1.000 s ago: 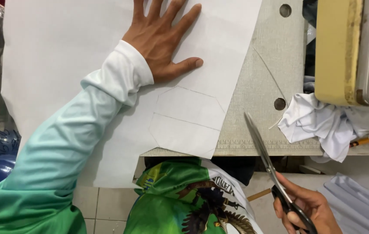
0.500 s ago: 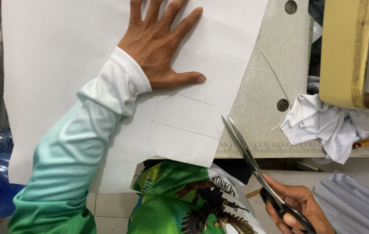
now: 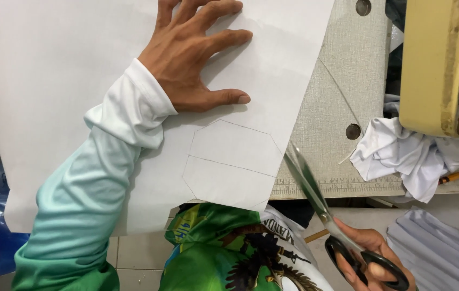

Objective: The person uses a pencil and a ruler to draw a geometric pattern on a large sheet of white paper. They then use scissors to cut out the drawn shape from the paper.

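1. One big sheet of white paper (image 3: 78,81) covers most of the table, smooth and matte, with a pencil-drawn angular outline (image 3: 232,161) near its lower right corner, kind of an octagon split by a line across the middle.
2. Under the paper is a speckled grey-beige tabletop (image 3: 337,108) with a couple of round holes and a ruler strip along the front edge. Looks like laminate.
3. Left hand (image 3: 192,59) lies flat on the paper just above the outline, fingers spread wide, thumb pointing right, palm pressing the sheet down. Nothing gripped, it's just pinning it. Sleeve fades from white to green.
4. Right hand (image 3: 367,264) is closed through the black loop handles of a pair of scissors (image 3: 315,199). Long shiny metal blades are slightly parted, tips right at the paper's right edge beside the outline.
5. Off to the right there's a crumpled white cloth (image 3: 402,156), soft and wrinkly, next to a yellowish block-shaped machine body (image 3: 429,64).
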